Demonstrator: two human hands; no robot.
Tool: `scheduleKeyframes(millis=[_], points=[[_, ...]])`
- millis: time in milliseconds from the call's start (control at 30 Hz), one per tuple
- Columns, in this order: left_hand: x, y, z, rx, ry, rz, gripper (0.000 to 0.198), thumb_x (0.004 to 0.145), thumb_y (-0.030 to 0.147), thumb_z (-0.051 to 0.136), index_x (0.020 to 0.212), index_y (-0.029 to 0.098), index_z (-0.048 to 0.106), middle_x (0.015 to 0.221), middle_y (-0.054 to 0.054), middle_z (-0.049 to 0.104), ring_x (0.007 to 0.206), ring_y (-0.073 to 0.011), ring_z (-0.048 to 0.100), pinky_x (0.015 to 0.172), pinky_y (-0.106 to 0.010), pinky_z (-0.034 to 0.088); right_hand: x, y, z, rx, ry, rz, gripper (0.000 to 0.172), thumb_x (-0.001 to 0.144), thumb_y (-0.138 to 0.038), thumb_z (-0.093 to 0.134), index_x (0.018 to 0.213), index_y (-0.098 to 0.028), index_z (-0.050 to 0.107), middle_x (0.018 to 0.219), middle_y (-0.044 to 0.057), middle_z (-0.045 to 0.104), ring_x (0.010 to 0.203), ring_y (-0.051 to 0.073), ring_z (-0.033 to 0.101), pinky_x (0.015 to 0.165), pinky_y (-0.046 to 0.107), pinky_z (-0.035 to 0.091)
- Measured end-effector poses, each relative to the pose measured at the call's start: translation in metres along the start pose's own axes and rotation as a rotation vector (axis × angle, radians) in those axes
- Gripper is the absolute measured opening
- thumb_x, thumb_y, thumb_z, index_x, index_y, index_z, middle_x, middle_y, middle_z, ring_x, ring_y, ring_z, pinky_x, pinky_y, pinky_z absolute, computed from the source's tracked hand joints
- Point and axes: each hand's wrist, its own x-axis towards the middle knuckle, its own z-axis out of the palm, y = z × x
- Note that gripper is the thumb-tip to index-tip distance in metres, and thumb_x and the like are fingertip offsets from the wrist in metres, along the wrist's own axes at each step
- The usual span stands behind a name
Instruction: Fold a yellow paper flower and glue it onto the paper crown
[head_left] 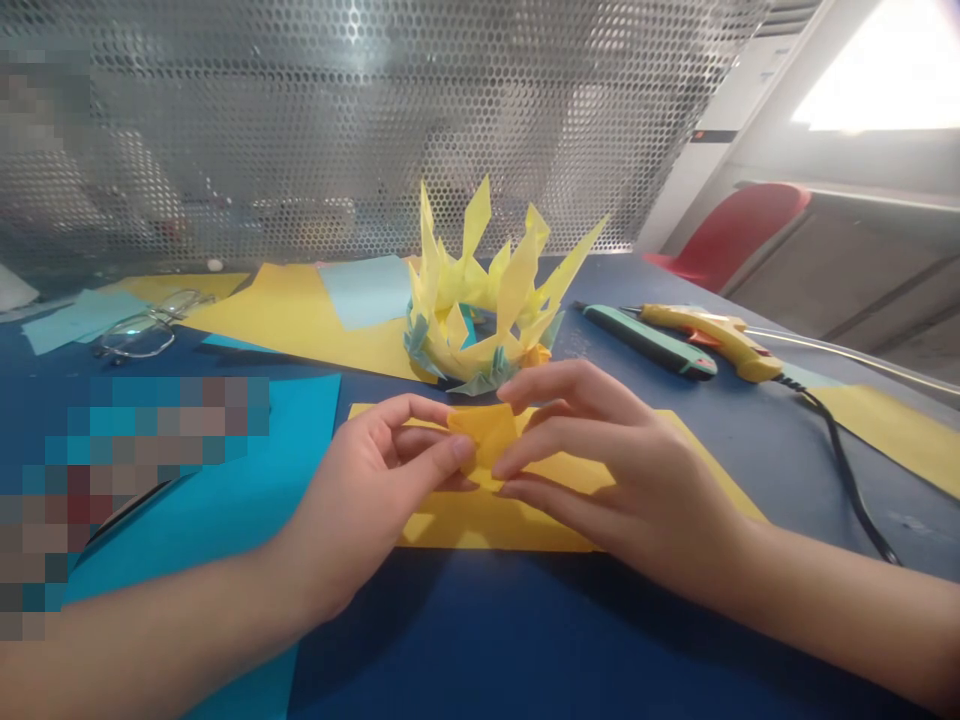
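A small folded piece of yellow paper [487, 432] is held up between my two hands. My left hand [367, 475] pinches its left side between thumb and fingers. From the right, my right hand [630, 460] has its fingertips on the paper's right edge, with the fingers bent around it. Below them a larger yellow sheet [450, 528] lies on the blue table. Just beyond my hands stands a paper crown [519, 285] with tall pale-yellow spikes and bluish folded pieces around its base.
On the right lie a green-and-black tool [652, 342] and a yellow glue gun [720, 335] with a black cord. Glasses [139, 335] rest at the back left. A blue sheet [300, 470] lies under my left forearm. A perforated metal panel [360, 130] rises behind.
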Motion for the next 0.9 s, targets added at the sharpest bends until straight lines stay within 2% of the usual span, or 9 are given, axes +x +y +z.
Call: scheduleKeyframes(millis=[67, 200, 333, 533, 733, 900], points=[[-0.001, 0.001, 0.0, -0.004, -0.024, 0.003, 0.017, 0.078, 0.021, 0.082, 0.078, 0.02, 0.065, 0.067, 0.007, 0.075, 0.064, -0.0074, 0.07, 0.066, -0.015, 0.054, 0.002, -0.003, 0.0, 0.018, -0.005, 0.087, 0.006, 0.084, -0.017, 0.074, 0.079, -0.019, 0.073, 0.105, 0.007, 0.066, 0.097, 0.016, 0.068, 0.089, 0.026, 0.056], [-0.004, 0.0, -0.002, -0.006, -0.086, 0.023, 0.02, 0.076, 0.02, 0.083, 0.069, 0.02, 0.064, 0.066, 0.008, 0.074, 0.066, -0.007, 0.069, 0.066, -0.014, 0.053, 0.005, -0.011, 0.002, 0.131, -0.041, 0.275, 0.011, 0.083, -0.017, 0.071, 0.072, -0.02, 0.069, 0.081, 0.002, 0.074, 0.074, 0.015, 0.069, 0.071, 0.026, 0.057], [-0.004, -0.002, -0.003, 0.004, -0.114, 0.073, 0.02, 0.078, 0.015, 0.079, 0.068, 0.02, 0.063, 0.067, 0.009, 0.072, 0.069, -0.0063, 0.068, 0.062, -0.011, 0.051, 0.006, -0.013, 0.005, 0.264, 0.001, 0.372, 0.012, 0.083, -0.02, 0.07, 0.071, -0.021, 0.067, 0.08, 0.003, 0.075, 0.073, 0.017, 0.07, 0.069, 0.028, 0.057], [-0.003, -0.002, -0.003, 0.134, -0.091, 0.112, 0.022, 0.081, 0.015, 0.076, 0.068, 0.021, 0.059, 0.07, 0.01, 0.066, 0.07, -0.0072, 0.064, 0.063, -0.013, 0.051, 0.007, -0.012, 0.007, 0.266, 0.002, 0.361, 0.012, 0.082, -0.018, 0.071, 0.071, -0.02, 0.069, 0.083, 0.003, 0.075, 0.076, 0.016, 0.071, 0.072, 0.028, 0.058], [-0.005, 0.0, -0.001, 0.121, -0.092, 0.07, 0.03, 0.073, 0.031, 0.085, 0.066, 0.02, 0.058, 0.069, 0.008, 0.067, 0.072, -0.0098, 0.068, 0.066, -0.017, 0.052, 0.007, -0.012, 0.005, 0.204, 0.029, 0.358, 0.01, 0.079, -0.013, 0.069, 0.073, -0.021, 0.069, 0.072, 0.0, 0.074, 0.067, 0.014, 0.069, 0.065, 0.025, 0.058], [-0.006, 0.0, 0.0, 0.13, -0.072, 0.068, 0.032, 0.069, 0.034, 0.088, 0.063, 0.02, 0.06, 0.091, 0.002, 0.076, 0.086, -0.0162, 0.073, 0.073, -0.023, 0.056, 0.008, -0.014, 0.002, 0.186, -0.002, 0.354, 0.016, 0.077, -0.007, 0.066, 0.069, -0.021, 0.068, 0.069, -0.002, 0.074, 0.063, 0.013, 0.069, 0.063, 0.023, 0.059]])
